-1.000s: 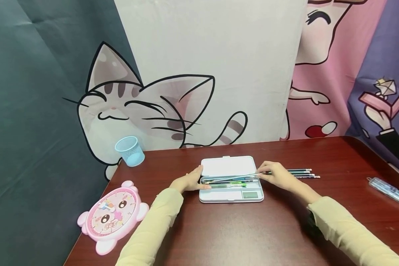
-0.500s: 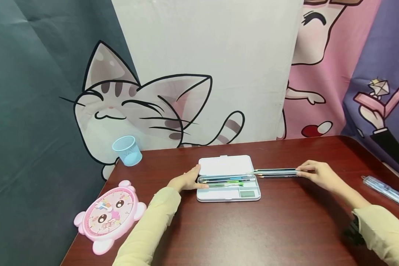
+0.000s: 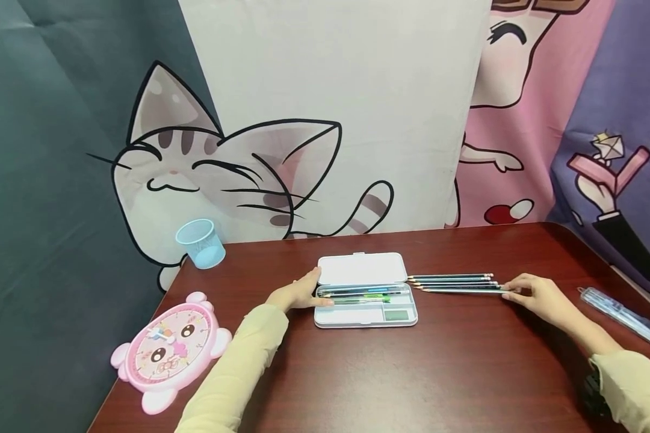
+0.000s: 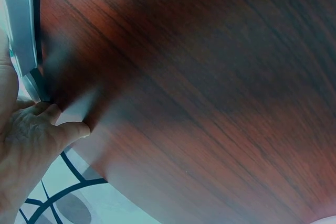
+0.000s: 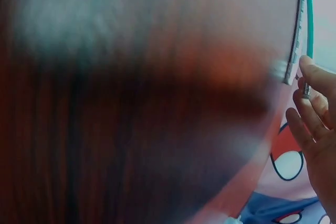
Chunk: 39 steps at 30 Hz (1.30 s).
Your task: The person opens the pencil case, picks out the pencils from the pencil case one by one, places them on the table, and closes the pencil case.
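An open white pencil case [image 3: 349,320] lies on the table with several pens [image 3: 357,295] in its tray. My left hand [image 3: 295,293] holds its left side, thumb over the rim and fingers at the hinge; in the left wrist view, the fingers reach the edge of the case [image 4: 23,24]. Right of the case, several dark pencils [image 3: 449,276] lie side by side, tips toward it. My right hand [image 3: 536,296] pinches the rear end of the nearest pencil [image 3: 460,291]. The right wrist view has thumb and fingers around a green pencil [image 5: 308,19].
A pink animal-face clock [image 3: 171,349] lies at the left, and a light-blue cup [image 3: 201,243] stands at the back left corner. A clear slim case [image 3: 625,317] lies right of my right hand. A cartoon cloth backdrop [image 3: 276,60] hangs behind the table.
My right hand has moved right, away from the pencil case, and brought a pencil down beside the others in the row. My left hand has stayed at the case.
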Each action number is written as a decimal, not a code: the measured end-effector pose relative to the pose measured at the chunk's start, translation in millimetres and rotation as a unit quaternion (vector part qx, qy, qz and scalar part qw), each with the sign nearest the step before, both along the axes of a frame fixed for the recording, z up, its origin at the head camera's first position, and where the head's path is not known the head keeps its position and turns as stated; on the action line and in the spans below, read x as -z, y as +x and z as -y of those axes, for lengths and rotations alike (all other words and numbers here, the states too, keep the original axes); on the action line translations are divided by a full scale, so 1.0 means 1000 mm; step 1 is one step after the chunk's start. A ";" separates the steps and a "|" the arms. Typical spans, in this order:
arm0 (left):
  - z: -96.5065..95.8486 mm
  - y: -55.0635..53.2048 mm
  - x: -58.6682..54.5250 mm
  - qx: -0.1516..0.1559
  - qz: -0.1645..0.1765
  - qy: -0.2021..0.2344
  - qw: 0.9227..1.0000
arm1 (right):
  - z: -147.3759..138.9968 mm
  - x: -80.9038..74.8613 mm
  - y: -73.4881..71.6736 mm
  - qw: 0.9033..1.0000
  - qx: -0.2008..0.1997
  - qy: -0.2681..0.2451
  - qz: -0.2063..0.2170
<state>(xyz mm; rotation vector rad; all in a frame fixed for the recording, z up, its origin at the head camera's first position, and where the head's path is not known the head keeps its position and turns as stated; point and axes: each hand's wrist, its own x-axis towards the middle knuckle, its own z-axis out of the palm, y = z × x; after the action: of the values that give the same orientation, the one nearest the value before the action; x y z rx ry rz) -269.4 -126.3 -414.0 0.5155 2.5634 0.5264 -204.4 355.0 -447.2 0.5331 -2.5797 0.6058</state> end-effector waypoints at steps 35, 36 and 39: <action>0.001 0.003 0.004 -0.004 -0.008 -0.004 1.000 | 0.185 -0.003 -0.041 0.986 -0.124 0.108 0.018; 0.001 0.003 0.004 -0.005 -0.007 -0.004 1.000 | 0.186 -0.003 -0.042 0.985 -0.126 0.118 0.008; 0.002 0.001 0.002 -0.009 -0.004 -0.003 1.000 | 0.190 -0.006 -0.046 0.980 -0.141 0.142 -0.018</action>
<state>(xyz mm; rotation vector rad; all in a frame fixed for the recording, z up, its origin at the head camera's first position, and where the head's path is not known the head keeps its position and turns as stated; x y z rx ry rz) -268.1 -128.0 -416.3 0.4952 2.5790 0.5229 -250.2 165.4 -441.2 1.0068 -2.5898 0.3089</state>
